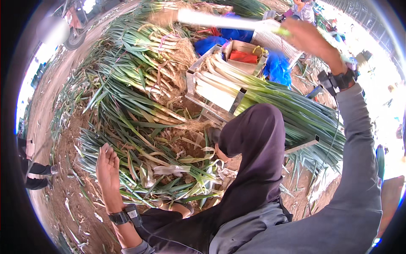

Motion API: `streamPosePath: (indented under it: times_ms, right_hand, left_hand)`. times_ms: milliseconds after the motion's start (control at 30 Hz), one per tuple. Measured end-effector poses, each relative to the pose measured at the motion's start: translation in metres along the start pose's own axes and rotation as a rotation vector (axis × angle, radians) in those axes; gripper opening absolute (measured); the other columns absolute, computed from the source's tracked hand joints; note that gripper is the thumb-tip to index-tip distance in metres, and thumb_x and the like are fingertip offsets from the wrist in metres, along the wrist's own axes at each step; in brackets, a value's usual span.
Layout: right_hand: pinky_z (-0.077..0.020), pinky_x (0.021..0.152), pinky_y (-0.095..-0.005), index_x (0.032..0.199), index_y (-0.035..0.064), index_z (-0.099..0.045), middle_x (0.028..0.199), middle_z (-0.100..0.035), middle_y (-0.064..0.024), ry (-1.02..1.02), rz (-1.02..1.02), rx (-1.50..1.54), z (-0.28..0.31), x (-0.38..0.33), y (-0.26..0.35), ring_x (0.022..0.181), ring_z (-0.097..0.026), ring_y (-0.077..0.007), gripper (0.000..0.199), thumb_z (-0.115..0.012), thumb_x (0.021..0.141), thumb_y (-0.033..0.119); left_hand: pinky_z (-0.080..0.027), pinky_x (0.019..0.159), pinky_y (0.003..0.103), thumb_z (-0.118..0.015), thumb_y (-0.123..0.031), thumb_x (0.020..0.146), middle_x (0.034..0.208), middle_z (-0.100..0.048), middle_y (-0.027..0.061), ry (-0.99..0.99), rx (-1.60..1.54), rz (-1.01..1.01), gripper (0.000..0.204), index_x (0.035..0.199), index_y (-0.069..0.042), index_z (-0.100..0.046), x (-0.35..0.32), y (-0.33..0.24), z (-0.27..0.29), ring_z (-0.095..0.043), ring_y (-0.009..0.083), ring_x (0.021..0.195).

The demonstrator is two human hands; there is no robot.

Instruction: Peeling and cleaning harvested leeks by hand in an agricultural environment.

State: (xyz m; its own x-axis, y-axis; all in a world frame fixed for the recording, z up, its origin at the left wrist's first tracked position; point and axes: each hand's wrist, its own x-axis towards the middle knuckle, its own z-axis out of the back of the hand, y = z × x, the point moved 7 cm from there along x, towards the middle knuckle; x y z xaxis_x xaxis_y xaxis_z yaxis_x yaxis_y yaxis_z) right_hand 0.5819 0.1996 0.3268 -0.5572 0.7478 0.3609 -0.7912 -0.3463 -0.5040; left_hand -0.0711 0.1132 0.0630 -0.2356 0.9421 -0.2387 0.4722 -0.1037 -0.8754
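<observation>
- Right hand (pixel 308 37) is closed around one peeled leek (pixel 211 19), raised beyond the metal tray (pixel 198 78) of trimmed leeks.
- Left hand (pixel 108 167) hangs open, fingers spread, holding nothing, over discarded leaves (pixel 169 169) nearer than the tray.

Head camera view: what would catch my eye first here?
Probably the long white-stalked leek held high in the right hand, blurred at the top of the picture. Below it, a metal frame holds a neat bundle of trimmed green-and-white leeks, while a big heap of untrimmed leeks sprawls over the dirt ground to the left, where the open left hand hovers.
</observation>
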Motion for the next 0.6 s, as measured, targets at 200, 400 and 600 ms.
streamPosePath:
  times_ms: [200, 400, 600]
  right_hand:
    - [-0.0493, 0.067, -0.0522, 0.088, 0.005, -0.059, 0.087, -0.06, -0.0177, 0.531, 0.006, 0.412, -0.181, -0.109, 0.099, 0.079, -0.063, -0.0397, 0.018, -0.063, 0.08, 0.021]
    - [-0.0455, 0.073, -0.0483, 0.096, 0.0023, -0.054, 0.092, -0.055, -0.0165, 0.49, -0.115, 0.581, -0.211, -0.118, 0.133, 0.084, -0.057, -0.0366, 0.025, -0.065, 0.086, 0.023]
    - [-0.0487, 0.077, -0.0482, 0.101, -0.0014, -0.056, 0.092, -0.059, -0.0203, 0.671, -0.024, 0.671, -0.219, -0.085, 0.157, 0.087, -0.061, -0.0393, 0.029, -0.062, 0.089, 0.024]
  left_hand:
    - [-0.052, 0.076, 0.024, -0.062, -0.029, 0.101, 0.1, -0.066, 0.0001, -0.081, 0.132, 0.046, 0.037, 0.128, -0.005, -0.062, 0.011, 0.018, 0.003, -0.062, 0.0092, 0.087]
    - [-0.051, 0.075, 0.022, -0.061, -0.028, 0.102, 0.098, -0.067, -0.0007, -0.176, 0.244, 0.112, 0.035, 0.13, -0.007, -0.061, 0.014, 0.029, 0.003, -0.062, 0.0081, 0.084]
    - [-0.05, 0.075, 0.022, -0.066, -0.029, 0.098, 0.1, -0.068, -0.0015, -0.045, 0.299, 0.112, 0.037, 0.129, -0.008, -0.063, 0.025, 0.04, -0.003, -0.062, 0.0072, 0.084]
